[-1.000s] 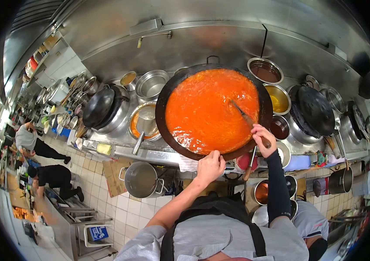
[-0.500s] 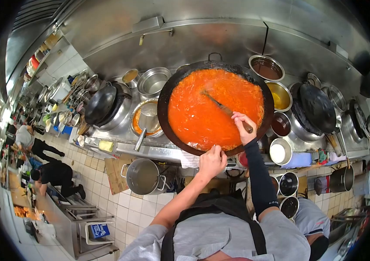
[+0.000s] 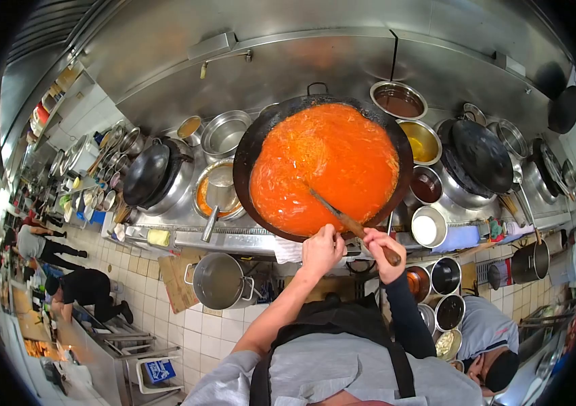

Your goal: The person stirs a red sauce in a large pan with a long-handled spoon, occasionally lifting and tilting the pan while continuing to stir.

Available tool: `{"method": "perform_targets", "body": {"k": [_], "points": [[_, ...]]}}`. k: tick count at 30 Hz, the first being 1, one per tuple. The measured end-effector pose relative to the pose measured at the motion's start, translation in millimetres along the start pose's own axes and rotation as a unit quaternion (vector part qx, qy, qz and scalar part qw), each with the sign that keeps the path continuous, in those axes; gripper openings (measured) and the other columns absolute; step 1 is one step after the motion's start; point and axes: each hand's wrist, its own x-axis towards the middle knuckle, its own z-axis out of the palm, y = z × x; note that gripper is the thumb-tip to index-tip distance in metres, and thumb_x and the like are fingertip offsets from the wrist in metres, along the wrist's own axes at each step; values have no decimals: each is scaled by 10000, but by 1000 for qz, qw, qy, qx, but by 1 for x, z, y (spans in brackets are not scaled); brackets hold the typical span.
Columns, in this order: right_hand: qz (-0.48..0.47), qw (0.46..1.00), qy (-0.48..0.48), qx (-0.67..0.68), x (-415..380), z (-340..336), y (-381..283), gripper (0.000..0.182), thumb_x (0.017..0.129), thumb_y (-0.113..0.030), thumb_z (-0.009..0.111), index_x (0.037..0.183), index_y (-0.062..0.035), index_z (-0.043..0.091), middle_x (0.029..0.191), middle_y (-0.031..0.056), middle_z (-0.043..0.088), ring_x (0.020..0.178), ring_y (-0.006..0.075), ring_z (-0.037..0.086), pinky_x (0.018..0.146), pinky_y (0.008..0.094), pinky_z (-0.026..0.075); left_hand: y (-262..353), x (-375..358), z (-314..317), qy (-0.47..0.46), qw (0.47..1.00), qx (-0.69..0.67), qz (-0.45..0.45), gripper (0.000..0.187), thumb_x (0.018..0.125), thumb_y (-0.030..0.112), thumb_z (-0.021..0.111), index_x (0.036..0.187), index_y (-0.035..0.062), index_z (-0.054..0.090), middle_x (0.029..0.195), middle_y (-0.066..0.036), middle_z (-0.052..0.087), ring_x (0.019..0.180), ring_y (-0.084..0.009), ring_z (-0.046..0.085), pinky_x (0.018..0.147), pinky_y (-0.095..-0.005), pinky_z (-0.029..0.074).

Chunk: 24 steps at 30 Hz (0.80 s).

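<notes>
A large black wok (image 3: 242, 183) holds a thick orange-red sauce (image 3: 328, 159) with pale shreds in it. My right hand (image 3: 384, 254) is closed around the wooden handle of a long stirring tool (image 3: 350, 223). Its metal shaft slants down to the left into the sauce, which hides the head. At the wok's near rim, my left hand (image 3: 323, 252) is closed on the edge, its fingertips partly hidden. A white cloth (image 3: 288, 249) hangs just left of that hand.
Left of the wok sits a pan with a metal ladle (image 3: 221, 195). Pots of sauce (image 3: 398, 100), yellow liquid (image 3: 421, 142) and white contents (image 3: 428, 227) line its right side. A tall pot (image 3: 218, 281) stands lower left. A person in grey (image 3: 488, 331) is close by at right.
My right hand has drawn the stirring tool back toward me, and the shaft now enters the sauce nearer the front. My left hand stays at the rim. The view has shifted slightly.
</notes>
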Motion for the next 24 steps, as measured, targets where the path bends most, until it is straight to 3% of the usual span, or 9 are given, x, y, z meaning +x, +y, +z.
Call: {"method": "perform_targets", "body": {"k": [12,20,24], "points": [[-45,993,-27,-108,-4,-33,-100,74,962,82,735,938,41,679,1011,175,794,1109,364,784,1081,496,581,2,0,-8,-21,1000,-17,-1,213,997,178,745,988,51,575,839,-185,735,709,-435,741,625,-544,590],[-69,992,-22,-99,45,-37,2,53,1002,70,717,974,33,692,1108,154,791,1199,346,750,1126,486,542,3,2,-4,-7,1000,3,9,179,977,150,726,987,41,584,825,-208,729,670,-436,740,602,-548,607],[-88,991,-14,-102,80,-25,41,73,1014,61,723,964,28,681,1094,123,785,1200,314,750,1099,434,548,2,1,-2,-4,1000,7,4,182,979,160,731,989,53,585,828,-195,733,676,-438,733,596,-554,588]]}}
